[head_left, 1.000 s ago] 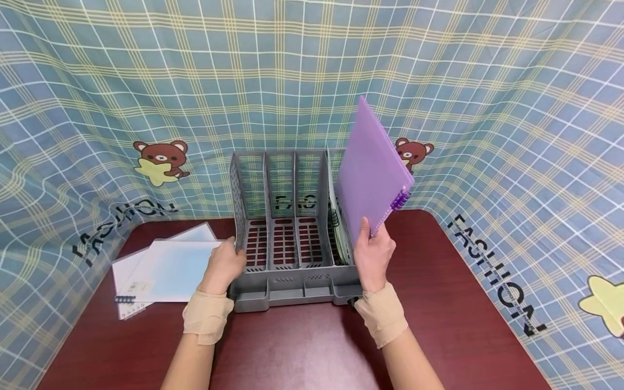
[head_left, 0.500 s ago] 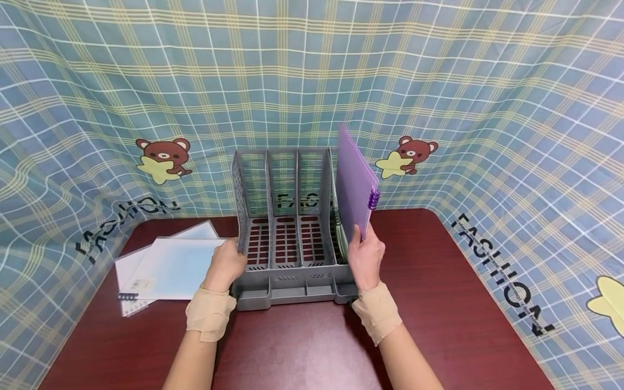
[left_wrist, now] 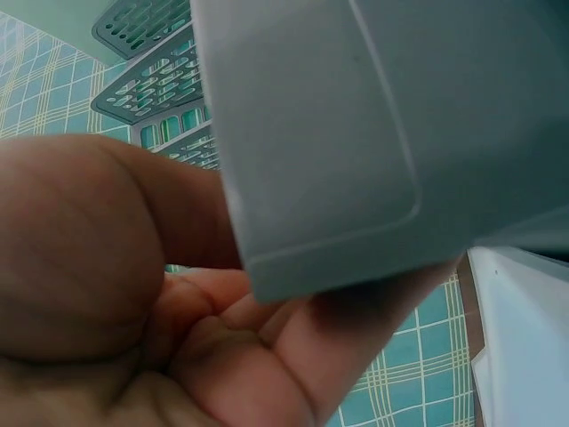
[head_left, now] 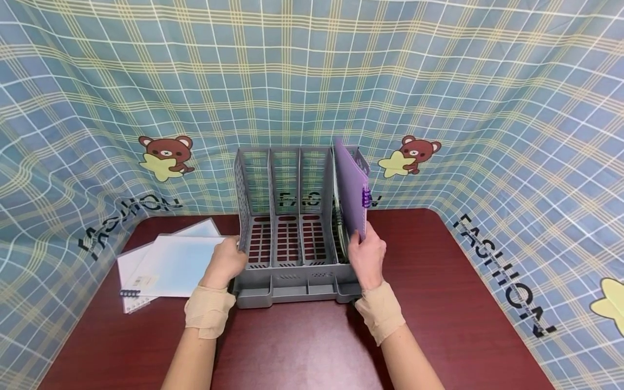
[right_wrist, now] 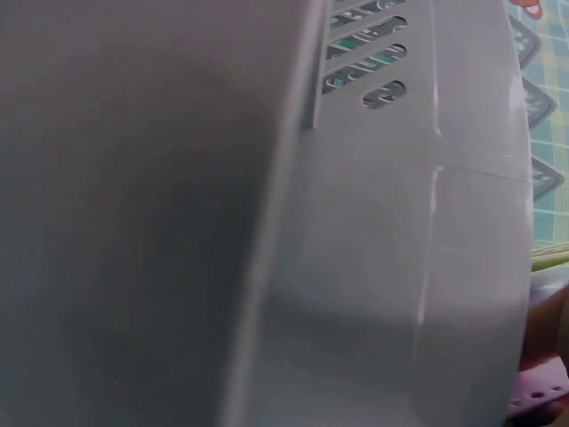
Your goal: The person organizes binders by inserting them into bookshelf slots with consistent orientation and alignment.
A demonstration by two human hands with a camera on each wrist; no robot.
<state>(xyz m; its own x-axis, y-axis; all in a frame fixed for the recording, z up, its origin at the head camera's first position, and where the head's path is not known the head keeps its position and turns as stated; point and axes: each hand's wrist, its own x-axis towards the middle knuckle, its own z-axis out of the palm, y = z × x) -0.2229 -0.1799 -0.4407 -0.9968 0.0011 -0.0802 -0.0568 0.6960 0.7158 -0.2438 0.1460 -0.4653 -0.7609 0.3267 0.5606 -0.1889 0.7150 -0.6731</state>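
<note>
A grey desktop file rack (head_left: 288, 277) with upright dividers stands on the table. My left hand (head_left: 224, 264) grips its left side wall; in the left wrist view the thumb and curled fingers sit around the grey wall (left_wrist: 320, 133). With my right hand (head_left: 368, 257) I pinch a purple spiral notebook (head_left: 352, 184) by its lower near corner. The notebook stands upright in the rightmost compartment, its purple coil facing right and toward me. Other bound notebooks (head_left: 338, 219) stand just left of it. Grey rack wall fills most of the right wrist view.
Several pale spiral notebooks (head_left: 177, 265) lie overlapping on the dark red table (head_left: 302, 346), left of the rack. Small open trays run along the rack's front. A plaid cloth (head_left: 287, 81) hangs behind and at both sides.
My right hand has brought the purple notebook left and down into the rightmost compartment, turning it more edge-on. My left hand keeps its grip on the rack.
</note>
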